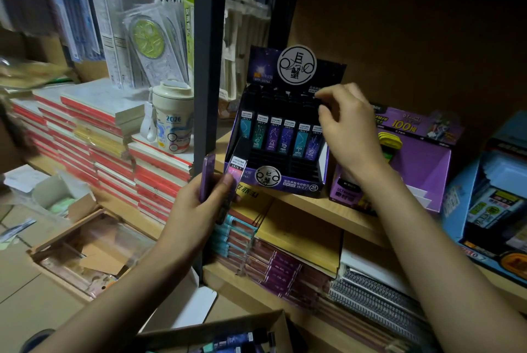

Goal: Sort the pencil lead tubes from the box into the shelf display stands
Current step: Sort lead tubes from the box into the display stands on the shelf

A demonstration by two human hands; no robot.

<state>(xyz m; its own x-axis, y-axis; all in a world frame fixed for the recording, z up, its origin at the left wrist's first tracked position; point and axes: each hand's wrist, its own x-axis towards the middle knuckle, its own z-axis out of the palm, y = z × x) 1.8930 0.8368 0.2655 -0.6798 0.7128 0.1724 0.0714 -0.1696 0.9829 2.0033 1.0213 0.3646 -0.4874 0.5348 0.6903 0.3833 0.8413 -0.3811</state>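
Note:
A dark purple display stand (288,184) sits on the wooden shelf, with a row of several lead tubes (281,138) standing in its slots. My left hand (199,207) holds a few purple lead tubes (236,172) just in front of the stand's lower left corner. My right hand (348,127) is at the stand's upper right, thumb and forefinger pinching a dark tube at the back row; the tube is mostly hidden. A cardboard box (228,338) with more tubes lies at the bottom edge.
A second purple stand (422,170) and a blue stand (490,195) sit to the right on the same shelf. A dark metal upright (206,67) rises left of the stand. Stacked notebooks (114,147), a white cup (172,118) and an open carton (85,250) are on the left.

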